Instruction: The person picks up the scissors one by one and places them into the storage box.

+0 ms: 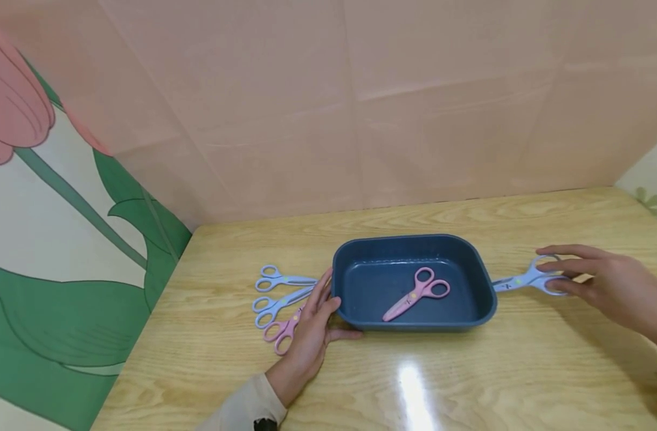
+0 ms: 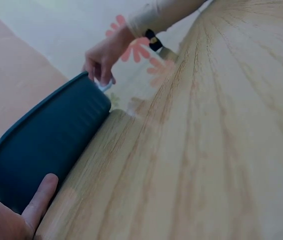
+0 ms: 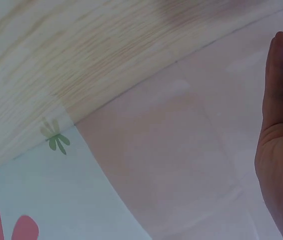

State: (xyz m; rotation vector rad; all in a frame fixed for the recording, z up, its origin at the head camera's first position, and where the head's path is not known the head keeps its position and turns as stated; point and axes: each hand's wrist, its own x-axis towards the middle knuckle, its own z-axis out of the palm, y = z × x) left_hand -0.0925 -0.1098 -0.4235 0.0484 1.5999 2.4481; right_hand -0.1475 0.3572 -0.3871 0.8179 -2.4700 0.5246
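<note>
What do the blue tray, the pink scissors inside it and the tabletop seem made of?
Blue tray: probably molded plastic, satin, given its rounded corners and soft highlights.
Pink scissors: likely smooth plastic outside, pink from handles to tip.
Tabletop: wood or laminate, glossy; grain and bright reflection show.

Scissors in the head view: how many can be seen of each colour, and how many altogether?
Blue scissors: 3 (one in the right hand, two left of the tray)
Pink scissors: 2 (one inside the tray, one left of it, partly covered by the left hand)
Total visible: 5
</note>
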